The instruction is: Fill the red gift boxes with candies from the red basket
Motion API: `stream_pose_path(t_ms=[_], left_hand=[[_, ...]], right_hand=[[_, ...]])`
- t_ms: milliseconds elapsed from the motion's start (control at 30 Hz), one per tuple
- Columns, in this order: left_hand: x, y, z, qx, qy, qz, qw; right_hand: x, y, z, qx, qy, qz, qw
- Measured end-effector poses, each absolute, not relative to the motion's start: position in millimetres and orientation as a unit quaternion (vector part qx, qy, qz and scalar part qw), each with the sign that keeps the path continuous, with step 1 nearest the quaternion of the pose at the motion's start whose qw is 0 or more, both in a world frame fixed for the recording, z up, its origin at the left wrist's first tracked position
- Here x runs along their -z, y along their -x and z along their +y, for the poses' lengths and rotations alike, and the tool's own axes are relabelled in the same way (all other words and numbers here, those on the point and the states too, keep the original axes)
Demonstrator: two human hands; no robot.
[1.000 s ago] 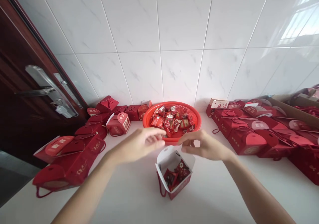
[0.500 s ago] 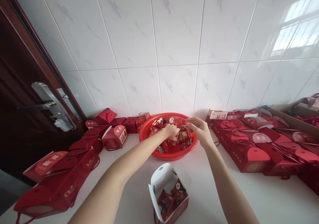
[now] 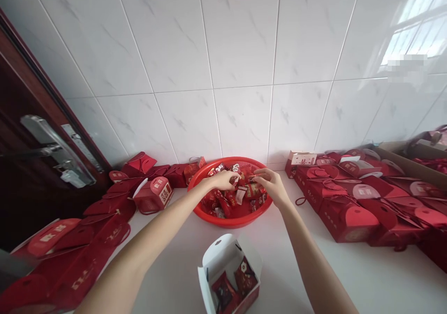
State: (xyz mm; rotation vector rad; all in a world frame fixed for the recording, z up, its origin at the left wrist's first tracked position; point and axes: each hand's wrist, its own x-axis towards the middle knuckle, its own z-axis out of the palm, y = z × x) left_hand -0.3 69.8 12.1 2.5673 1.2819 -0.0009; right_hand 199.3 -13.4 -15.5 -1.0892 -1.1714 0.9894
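A red plastic basket point(image 3: 230, 222) stands by the wall with several wrapped candies point(image 3: 223, 202) in it. My left hand point(image 3: 224, 180) is over the basket's middle with its fingers curled; what they hold, if anything, is hidden. My right hand point(image 3: 270, 184) reaches over the right rim, thumb and fingers pinched on what looks like a small red wrapped candy. Nearer to me, an open gift box point(image 3: 216, 258), white inside and red outside, has its lid flap raised. Dark red wrapped packets point(image 3: 225, 290) lie inside it.
Closed red gift boxes point(image 3: 352, 218) stand in rows on the right. More red boxes point(image 3: 104, 239) line the left side, with one small box point(image 3: 153, 195) near the basket. A cardboard carton point(image 3: 408, 162) is at far right. A dark door point(image 3: 31, 165) borders the left.
My left hand has lifted a little and moved left from deep among the candies. My right hand has shifted slightly lower and inward. The camera view has moved slightly.
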Motion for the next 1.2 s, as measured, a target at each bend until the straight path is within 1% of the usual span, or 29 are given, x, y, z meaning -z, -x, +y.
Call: stream_pose_path(t_ms=[67,100,200,267,333,400,467,533,667,767,867,967,1100,1200], left_hand=[[-14.0,4.3,69.7,-0.041,-0.886,0.427,0.175],[-14.1,4.5,69.1,-0.073,-0.882,0.414,0.212],[-13.7,-0.9,64.6,-0.19,-0.827,0.354,0.394],[-14.5,-7.9,59.8,-0.238,-0.772,0.315,0.497],[-16.3,-15.5,54.8,-0.245,-0.762,0.307,0.516],[-17.3,-21.6,51.1,-0.213,-0.803,0.337,0.442],[-15.6,-25.2,49.7,-0.144,-0.853,0.38,0.329],[-10.3,-27.2,50.3,-0.071,-0.876,0.412,0.241],[6.4,-37.0,51.5,0.032,-0.882,0.449,0.136],[15.9,-52.4,48.8,0.08,-0.879,0.466,0.056],[18.3,-65.5,45.4,0.108,-0.876,0.47,0.013],[16.0,-70.1,42.7,0.124,-0.874,0.47,-0.003],[12.1,-67.8,38.9,0.128,-0.872,0.473,0.004],[9.0,-62.1,38.5,0.109,-0.868,0.483,0.03]], right_hand=[[16.0,-198.5,-13.3,-0.425,0.47,-0.5,0.59],[16.1,-197.5,-13.7,-0.425,0.471,-0.498,0.59],[15.3,-193.0,-15.9,-0.429,0.464,-0.504,0.588],[14.7,-189.4,-17.2,-0.434,0.448,-0.514,0.588],[15.0,-186.5,-17.3,-0.436,0.431,-0.512,0.602],[16.9,-185.3,-15.8,-0.434,0.423,-0.473,0.639],[19.7,-185.6,-13.2,-0.425,0.424,-0.417,0.682],[22.2,-186.6,-10.7,-0.423,0.423,-0.376,0.708],[23.7,-187.6,-8.9,-0.44,0.41,-0.35,0.718],[22.9,-186.9,-9.5,-0.445,0.409,-0.339,0.721],[22.2,-186.3,-10.2,-0.447,0.409,-0.33,0.723],[21.8,-186.5,-10.8,-0.451,0.408,-0.328,0.723],[21.1,-187.4,-11.4,-0.455,0.404,-0.33,0.722],[20.6,-187.9,-11.6,-0.455,0.404,-0.33,0.722]])
